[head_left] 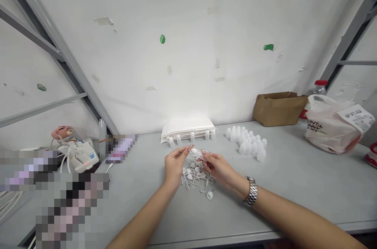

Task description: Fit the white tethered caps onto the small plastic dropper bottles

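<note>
A small translucent white plastic bottle (198,154) is held tilted between my two hands, above the pile of parts. My left hand (175,165) pinches its upper left end, where a white cap seems to sit; the fingertips partly hide it. The fingers of my right hand (219,167) are closed around the bottle's body. Under and between the hands lies a loose heap of white caps with ring straps (193,178). One separate cap (209,195) rests nearer the front. Behind the hands, several small capped bottles (192,136) stand in a row.
A cluster of small white bottles (249,141) stands to the right, before a cardboard box (279,109) and a plastic bag (330,127). A white flat package (188,125) lies against the wall. At left are a white power strip (84,156), cables and blurred-out items.
</note>
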Action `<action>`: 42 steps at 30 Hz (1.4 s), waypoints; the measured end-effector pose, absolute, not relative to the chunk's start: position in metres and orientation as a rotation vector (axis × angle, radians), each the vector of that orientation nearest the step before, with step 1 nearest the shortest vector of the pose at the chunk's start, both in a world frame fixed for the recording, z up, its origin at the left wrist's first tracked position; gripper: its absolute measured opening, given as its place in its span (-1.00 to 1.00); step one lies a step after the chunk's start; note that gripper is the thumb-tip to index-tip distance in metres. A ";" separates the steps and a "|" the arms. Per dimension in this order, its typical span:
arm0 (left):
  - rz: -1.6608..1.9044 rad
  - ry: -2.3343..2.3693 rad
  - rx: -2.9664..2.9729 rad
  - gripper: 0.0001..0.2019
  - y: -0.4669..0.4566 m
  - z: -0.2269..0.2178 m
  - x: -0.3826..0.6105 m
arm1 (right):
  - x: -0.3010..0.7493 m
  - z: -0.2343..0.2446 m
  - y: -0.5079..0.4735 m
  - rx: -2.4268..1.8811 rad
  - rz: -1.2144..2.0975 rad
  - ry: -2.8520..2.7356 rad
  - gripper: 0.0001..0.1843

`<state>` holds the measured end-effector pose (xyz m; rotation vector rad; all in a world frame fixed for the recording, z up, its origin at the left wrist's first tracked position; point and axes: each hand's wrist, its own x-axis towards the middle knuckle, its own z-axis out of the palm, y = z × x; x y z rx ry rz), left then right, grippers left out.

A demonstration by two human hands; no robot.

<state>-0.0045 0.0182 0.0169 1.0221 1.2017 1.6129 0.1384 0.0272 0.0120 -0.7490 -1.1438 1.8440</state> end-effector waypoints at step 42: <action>0.955 2.234 1.669 -0.62 0.081 -0.001 -0.104 | 0.151 0.023 0.040 -0.982 1.714 -1.275 -0.60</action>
